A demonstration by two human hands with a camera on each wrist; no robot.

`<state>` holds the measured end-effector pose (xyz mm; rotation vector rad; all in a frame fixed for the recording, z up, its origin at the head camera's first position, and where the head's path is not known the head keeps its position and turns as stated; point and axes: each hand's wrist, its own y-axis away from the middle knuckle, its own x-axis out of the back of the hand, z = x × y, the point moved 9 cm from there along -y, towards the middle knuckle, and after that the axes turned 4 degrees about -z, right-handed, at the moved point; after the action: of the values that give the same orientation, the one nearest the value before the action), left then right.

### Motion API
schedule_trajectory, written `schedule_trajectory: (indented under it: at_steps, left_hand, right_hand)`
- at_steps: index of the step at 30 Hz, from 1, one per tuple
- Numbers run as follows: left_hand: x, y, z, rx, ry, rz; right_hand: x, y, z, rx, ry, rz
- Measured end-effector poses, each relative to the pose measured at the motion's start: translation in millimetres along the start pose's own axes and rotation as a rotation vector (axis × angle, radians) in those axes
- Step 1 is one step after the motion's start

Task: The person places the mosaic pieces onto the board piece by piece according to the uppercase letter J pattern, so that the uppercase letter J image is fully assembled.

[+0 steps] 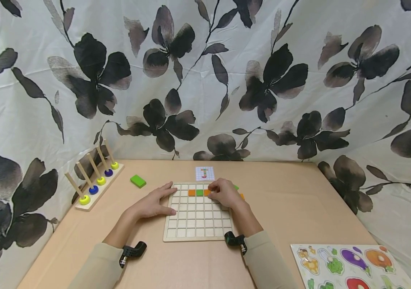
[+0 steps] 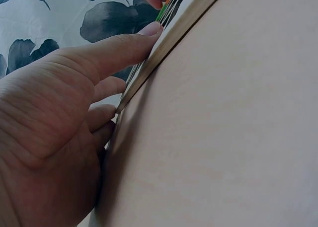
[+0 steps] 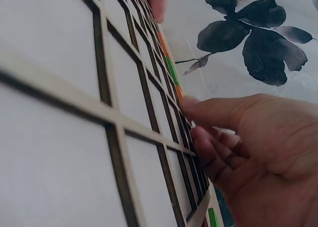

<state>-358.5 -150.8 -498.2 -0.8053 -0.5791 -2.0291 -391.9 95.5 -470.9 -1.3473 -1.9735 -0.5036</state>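
Observation:
A wooden grid board [image 1: 198,220] of square cells lies in front of me. In its upper rows sit an orange tile [image 1: 192,192], a green tile [image 1: 200,192] and a second orange tile [image 1: 206,192], side by side. My right hand [image 1: 225,194] has its thumb and curled fingers at that second orange tile [image 3: 179,92], pinching it at its cell; the fingertips partly cover it. Along the board's left edge rests my left hand [image 1: 151,204], fingers extended, its thumb [image 2: 149,31] on the rim.
Beyond the board lies a small pattern card [image 1: 204,173]. Green [image 1: 236,187] and orange pieces [image 1: 242,196] show partly behind my right hand. A green block [image 1: 138,181] and a peg stand [image 1: 100,188] with yellow and blue rings are left; a vegetable puzzle board [image 1: 350,265] lies near right.

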Motion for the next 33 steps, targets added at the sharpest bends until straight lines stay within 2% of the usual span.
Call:
schedule_trajectory:
  at_steps: [8,19,25,33]
  left_hand:
    - [0.7,0.3,0.8,-0.005,0.003,0.002]
    - [0.1,0.1,-0.4,-0.007,0.005,0.001]
    - [-0.8,0.2,-0.5,-0.006,0.015,-0.002]
    - [-0.3,0.0,-0.1,-0.006,0.001,0.000]
  right_hand:
    - [18.5,3.0,-0.4,0.038,-0.131,0.051]
    - [42.4,10.0,1.6,0.049,-0.137,0.091]
    - [53.8,16.1,8.4,0.014,-0.167,0.091]
    - [62.2,21.3,27.6,-0.073,-0.286,0.087]
